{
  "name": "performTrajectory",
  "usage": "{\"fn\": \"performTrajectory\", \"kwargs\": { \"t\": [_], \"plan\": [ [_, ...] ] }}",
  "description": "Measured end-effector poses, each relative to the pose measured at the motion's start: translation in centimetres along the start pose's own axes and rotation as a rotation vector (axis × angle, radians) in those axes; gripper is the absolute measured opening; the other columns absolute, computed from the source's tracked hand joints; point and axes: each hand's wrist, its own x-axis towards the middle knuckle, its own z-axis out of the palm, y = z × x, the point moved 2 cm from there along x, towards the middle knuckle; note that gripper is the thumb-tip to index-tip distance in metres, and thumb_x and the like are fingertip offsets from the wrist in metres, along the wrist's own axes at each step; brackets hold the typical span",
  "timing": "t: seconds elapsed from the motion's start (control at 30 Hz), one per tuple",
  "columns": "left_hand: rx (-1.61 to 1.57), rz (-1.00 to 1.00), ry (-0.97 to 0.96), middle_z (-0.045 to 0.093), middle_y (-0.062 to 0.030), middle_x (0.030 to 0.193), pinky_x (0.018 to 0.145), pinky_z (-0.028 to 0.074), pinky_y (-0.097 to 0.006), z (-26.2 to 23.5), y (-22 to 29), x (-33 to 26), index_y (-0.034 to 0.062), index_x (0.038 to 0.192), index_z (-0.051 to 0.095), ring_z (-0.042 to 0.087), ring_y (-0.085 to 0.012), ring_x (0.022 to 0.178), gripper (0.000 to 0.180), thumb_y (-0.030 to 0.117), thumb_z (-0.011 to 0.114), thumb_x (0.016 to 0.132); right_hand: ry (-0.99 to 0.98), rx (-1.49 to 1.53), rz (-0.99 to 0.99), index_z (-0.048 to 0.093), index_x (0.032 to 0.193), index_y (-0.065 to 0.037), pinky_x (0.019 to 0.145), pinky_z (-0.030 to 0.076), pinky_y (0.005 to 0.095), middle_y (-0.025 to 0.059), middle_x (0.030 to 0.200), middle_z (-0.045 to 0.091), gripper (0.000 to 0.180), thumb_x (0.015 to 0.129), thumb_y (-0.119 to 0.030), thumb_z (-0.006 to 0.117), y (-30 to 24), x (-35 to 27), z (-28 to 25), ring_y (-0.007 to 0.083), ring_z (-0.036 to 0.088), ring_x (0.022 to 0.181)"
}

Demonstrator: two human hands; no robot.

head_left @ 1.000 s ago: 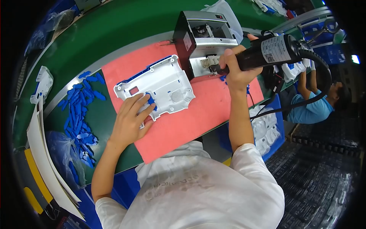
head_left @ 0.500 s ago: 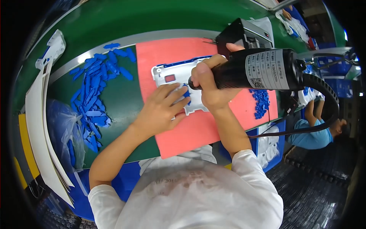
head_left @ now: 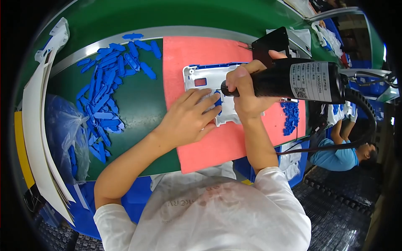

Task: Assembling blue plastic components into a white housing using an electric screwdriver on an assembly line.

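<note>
A white plastic housing with a blue edge lies on the pink mat. My left hand rests over its near left part, fingers stretched and spread, fingertips on a small blue plastic piece inside the housing. My right hand is wrapped round a black electric screwdriver, held nearly level above the housing. The tool's nose points left, close to my left fingertips and the top of the blue piece. Its bit is thin, and I cannot tell whether it touches a screw.
Long blue plastic pieces lie heaped on the green tabletop at left, beside a clear plastic bag. Small blue parts lie on the mat's right side. A black box-like device stands behind. The screwdriver's cable loops right; a co-worker is beyond.
The whole view has shifted, so the mat, housing and hands appear farther right. Both hands keep much the same places on the housing and screwdriver.
</note>
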Motion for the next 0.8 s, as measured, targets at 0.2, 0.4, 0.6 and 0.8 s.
{"fn": "performTrajectory", "kwargs": {
  "t": [0.2,0.4,0.6,0.8],
  "plan": [
    [-0.007,-0.010,-0.015,0.060,-0.0109,0.118,0.096,0.045,-0.043,0.2,0.1,-0.1,0.0040,0.100,0.068,0.054,-0.0295,0.114,0.038,0.021,0.074,0.067,-0.035,-0.033,0.005,0.025,0.124,-0.004,0.047,0.048,0.0302,0.0075,0.062,0.053,0.057,0.078,0.013,0.054,0.1,-0.3,0.1,0.0131,0.050,0.046],
    [-0.034,-0.015,-0.027,0.059,-0.0108,0.120,0.096,0.045,-0.043,0.1,0.1,-0.4,0.0041,0.102,0.067,0.053,-0.0297,0.114,0.039,0.020,0.075,0.067,-0.127,-0.183,-0.063,0.026,0.121,-0.004,0.050,0.048,0.0292,0.0075,0.062,0.053,0.055,0.077,0.015,0.055,-0.4,-0.5,0.3,0.0130,0.051,0.047],
    [-0.034,0.012,-0.018,0.059,-0.0107,0.119,0.096,0.045,-0.043,0.0,0.3,-0.6,0.0042,0.102,0.067,0.053,-0.0301,0.114,0.039,0.019,0.075,0.066,-0.145,-0.187,-0.064,0.025,0.121,-0.004,0.049,0.047,0.0286,0.0078,0.063,0.054,0.056,0.078,0.015,0.055,-0.4,-0.9,0.1,0.0128,0.053,0.050],
    [-0.014,0.033,-0.041,0.059,-0.0111,0.120,0.094,0.046,-0.043,0.0,0.5,-0.5,0.0043,0.102,0.067,0.054,-0.0313,0.113,0.038,0.017,0.074,0.067,-0.052,-0.112,-0.181,0.028,0.128,0.000,0.052,0.046,0.0256,0.0034,0.068,0.057,0.059,0.080,0.009,0.060,-0.8,-0.9,0.2,0.0099,0.053,0.053]
  ]
}}
